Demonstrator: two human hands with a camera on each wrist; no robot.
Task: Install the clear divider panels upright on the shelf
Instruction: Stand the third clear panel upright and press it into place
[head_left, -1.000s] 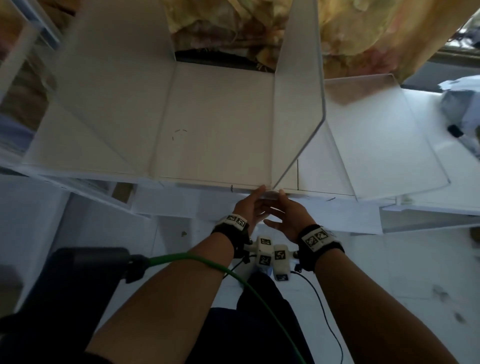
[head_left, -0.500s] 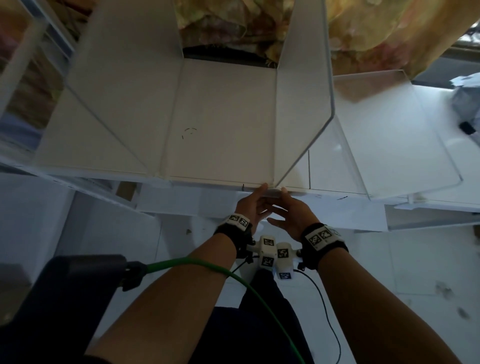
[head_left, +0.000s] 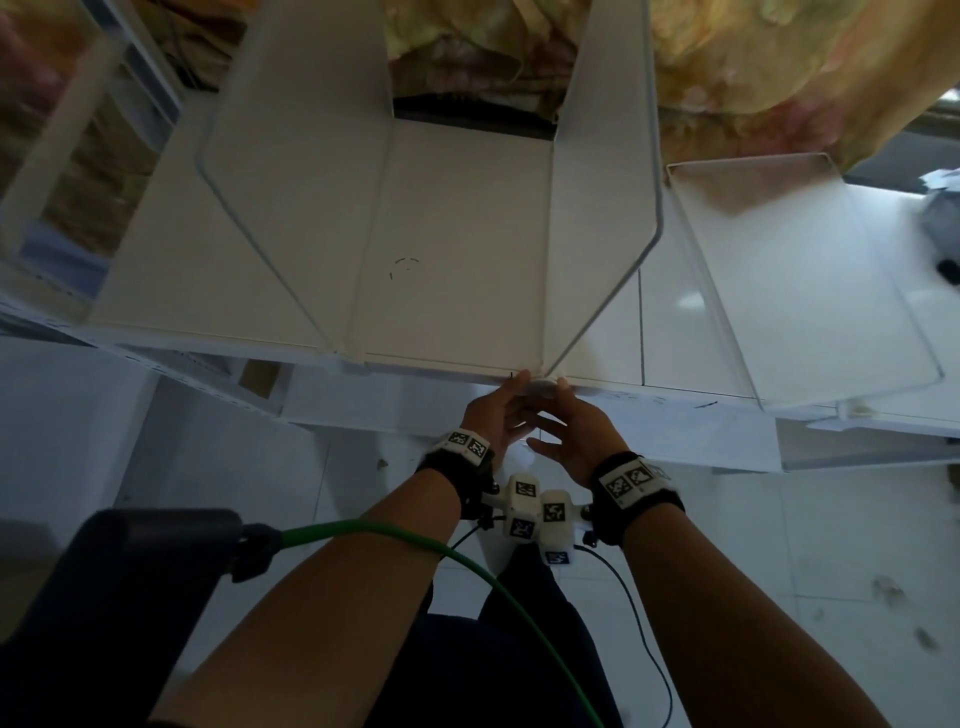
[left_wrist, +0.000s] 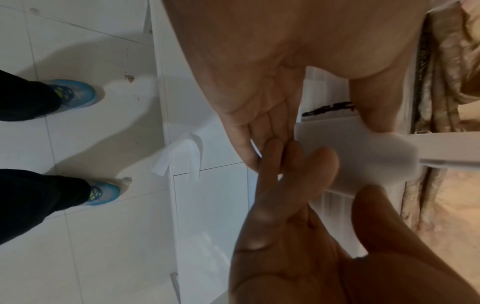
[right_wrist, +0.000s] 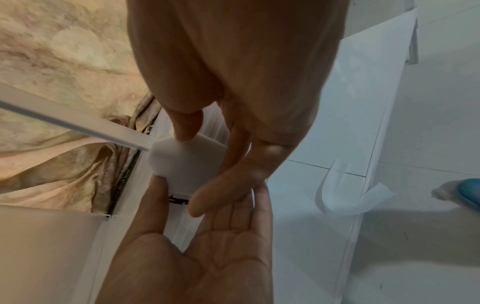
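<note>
Three clear divider panels stand upright on the white shelf (head_left: 457, 234): one at the left (head_left: 291, 156), one in the middle (head_left: 608, 182), one at the right (head_left: 805, 270). A white rounded clip (head_left: 543, 387) (right_wrist: 182, 162) (left_wrist: 363, 156) sits on the shelf's front lip at the foot of the middle panel. My right hand (head_left: 563, 395) pinches this clip, thumb (right_wrist: 184, 125) on one side and a curled finger (right_wrist: 228, 185) beneath it. My left hand (head_left: 511, 387) lies flat with straight fingers, its thumb (right_wrist: 155, 195) touching the clip's other side.
A floral cloth (head_left: 753, 67) hangs behind the shelf. A curled white strip (left_wrist: 179, 156) (right_wrist: 345, 195) hangs on the ledge below. My feet in blue shoes (left_wrist: 75, 96) stand on white tiles. A green cable (head_left: 415, 535) crosses my left forearm. A grey bundle (head_left: 940, 218) lies far right.
Both hands stay at the foot of the middle panel with hardly any movement. The shelf has slid a little lower and rightward in the head view.
</note>
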